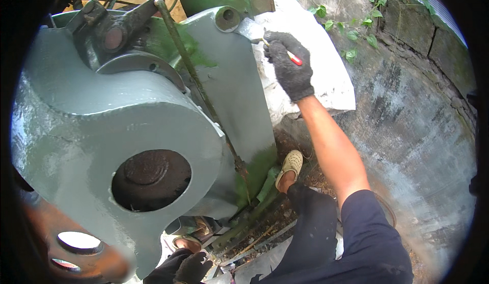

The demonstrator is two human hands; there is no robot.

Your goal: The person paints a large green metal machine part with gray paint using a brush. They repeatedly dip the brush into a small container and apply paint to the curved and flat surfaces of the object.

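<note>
My right hand, in a dark knit glove, is closed around a paintbrush. The red end of its handle shows between the gloved fingers. Grey paint coats the brush head, which touches the edge of a machine casting beside a round boss. Most of the casting is wet-looking grey, with green patches near the top and at the lower right. Low in the view, my left hand wears a dark glove close to my leg; its fingers are too unclear to read.
A thin rod crosses the casting diagonally. White sheeting lies behind the brush. A rust-brown part with holes is at lower left. On the right a curved concrete wall carries vines. My clog stands on littered ground.
</note>
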